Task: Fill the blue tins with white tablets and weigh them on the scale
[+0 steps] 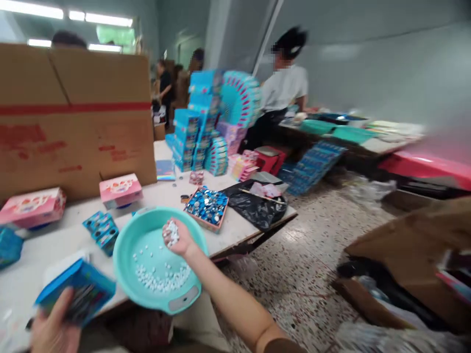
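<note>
My right hand (180,237) is cupped over a turquoise plastic basin (127,240) with a heap of small white pellets (171,233) in its palm. More white pellets lie scattered across the basin's bottom, thickest along its near side. At the lower left my left hand (57,326) grips a blue box (79,291), thumb on its near face; the box is tilted and blurred, and its contents cannot be made out. Just beyond the basin sits a shallow tray (215,227) full of blue and silver round pieces.
A large cardboard carton (77,142) stands behind two pink boxes (120,190) on the table. Small blue boxes (101,231) lie left of the basin. Stacked blue boxes (186,139) rise at the back. Black plastic (257,211) covers the table's right corner. A person (285,86) sits beyond.
</note>
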Motion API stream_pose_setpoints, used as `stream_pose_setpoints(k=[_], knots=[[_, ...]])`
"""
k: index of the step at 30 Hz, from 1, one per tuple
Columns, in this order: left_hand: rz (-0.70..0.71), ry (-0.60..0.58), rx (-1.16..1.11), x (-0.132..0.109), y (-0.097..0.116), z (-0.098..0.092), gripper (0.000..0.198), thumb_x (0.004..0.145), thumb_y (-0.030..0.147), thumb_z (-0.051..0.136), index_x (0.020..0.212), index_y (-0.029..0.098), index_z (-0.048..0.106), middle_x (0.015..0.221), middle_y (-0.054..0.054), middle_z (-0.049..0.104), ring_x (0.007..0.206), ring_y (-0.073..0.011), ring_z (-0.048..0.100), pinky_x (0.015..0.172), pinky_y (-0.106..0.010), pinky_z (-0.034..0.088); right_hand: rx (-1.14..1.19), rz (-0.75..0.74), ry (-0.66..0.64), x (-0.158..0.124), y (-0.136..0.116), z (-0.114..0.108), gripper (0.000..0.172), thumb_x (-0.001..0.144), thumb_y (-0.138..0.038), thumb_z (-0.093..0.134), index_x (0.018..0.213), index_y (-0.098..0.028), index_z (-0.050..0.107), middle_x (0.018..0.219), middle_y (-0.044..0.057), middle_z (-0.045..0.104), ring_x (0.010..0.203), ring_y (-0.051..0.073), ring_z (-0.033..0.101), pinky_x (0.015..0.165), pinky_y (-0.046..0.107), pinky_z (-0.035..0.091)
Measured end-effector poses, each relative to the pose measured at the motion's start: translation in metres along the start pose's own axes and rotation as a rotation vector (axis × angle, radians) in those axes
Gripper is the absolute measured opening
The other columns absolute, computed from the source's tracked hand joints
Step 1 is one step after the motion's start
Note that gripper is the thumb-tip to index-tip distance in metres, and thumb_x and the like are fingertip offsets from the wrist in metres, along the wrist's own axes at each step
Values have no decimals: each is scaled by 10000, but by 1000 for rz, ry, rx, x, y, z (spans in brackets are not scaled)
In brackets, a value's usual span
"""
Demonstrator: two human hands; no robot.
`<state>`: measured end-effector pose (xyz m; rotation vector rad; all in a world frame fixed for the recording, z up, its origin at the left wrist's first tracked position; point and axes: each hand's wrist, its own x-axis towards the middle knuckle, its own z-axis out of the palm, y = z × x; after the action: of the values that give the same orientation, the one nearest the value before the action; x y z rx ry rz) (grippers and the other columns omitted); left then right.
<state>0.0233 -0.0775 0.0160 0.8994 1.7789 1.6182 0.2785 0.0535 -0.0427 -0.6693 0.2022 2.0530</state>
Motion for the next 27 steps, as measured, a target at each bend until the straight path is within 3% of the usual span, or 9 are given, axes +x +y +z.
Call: stream_pose_setpoints(k=[2, 4, 7, 10, 16, 19, 22, 25, 27], knots=[[-131, -38, -141, 4, -14, 14, 349, 536, 493, 820, 827, 353, 687, 800, 77, 730, 793, -242, 683, 747, -439, 597, 25, 13, 22, 2, -4, 1, 259, 970, -343, 432, 748, -213, 470, 549, -63, 487, 441, 65, 425, 393, 129, 245], [-74, -128, -91, 7, -21, 30, 487, 491, 403, 871, 925, 280, 686, 836, 31, 733, 788, -219, 679, 787, -401, 593, 21, -1, -3, 4, -6, 4, 223, 964, -295, 440, 757, -212, 460, 561, -67, 475, 443, 60, 403, 399, 127, 242], [9, -259, -14, 7, -20, 52, 517, 538, 398, 880, 981, 229, 674, 933, -12, 720, 877, -210, 676, 829, -342, 572, -17, -7, -19, 5, -5, 16, 217, 963, -241, 420, 748, -211, 439, 573, -69, 465, 441, 56, 378, 407, 127, 235], [-14, -359, 12, 1, -12, 68, 461, 612, 390, 857, 1004, 234, 671, 998, -19, 701, 938, -206, 664, 858, -320, 546, 10, -3, 21, 0, -2, 34, 269, 990, -262, 372, 732, -213, 431, 565, -71, 447, 430, 53, 357, 393, 128, 208], [-62, -423, 149, -10, 12, 84, 422, 654, 360, 832, 1019, 234, 662, 1035, -32, 692, 987, -217, 639, 880, -320, 502, 27, 15, 103, -20, -7, 68, 293, 996, -271, 360, 721, -212, 441, 581, -67, 461, 435, 52, 342, 385, 135, 203], [-219, -270, 120, -7, 24, 90, 494, 623, 416, 842, 1009, 218, 606, 980, -25, 670, 942, -202, 632, 853, -311, 502, 79, 11, 151, -35, -15, 79, 304, 997, -274, 359, 712, -211, 445, 579, -67, 461, 436, 53, 342, 381, 133, 210], [-565, -118, -81, 1, 31, 90, 546, 588, 465, 841, 966, 212, 539, 912, -14, 663, 853, -174, 636, 775, -299, 512, 106, -3, 183, -52, -25, 89, 310, 999, -270, 357, 708, -209, 448, 574, -67, 463, 438, 53, 343, 386, 128, 211], [-872, -141, -221, 5, 37, 83, 579, 532, 441, 872, 947, 213, 539, 946, -29, 691, 830, -170, 655, 705, -284, 512, 114, -3, 238, -67, -33, 96, 323, 1007, -278, 343, 710, -208, 449, 564, -69, 460, 429, 53, 337, 383, 124, 196], [-934, -234, -273, 2, 44, 77, 609, 508, 394, 897, 990, 221, 567, 1031, -41, 706, 884, -187, 674, 740, -307, 533, 118, 9, 286, -74, -34, 99, 331, 1008, -282, 336, 703, -209, 443, 554, -71, 454, 419, 52, 330, 377, 124, 183]])
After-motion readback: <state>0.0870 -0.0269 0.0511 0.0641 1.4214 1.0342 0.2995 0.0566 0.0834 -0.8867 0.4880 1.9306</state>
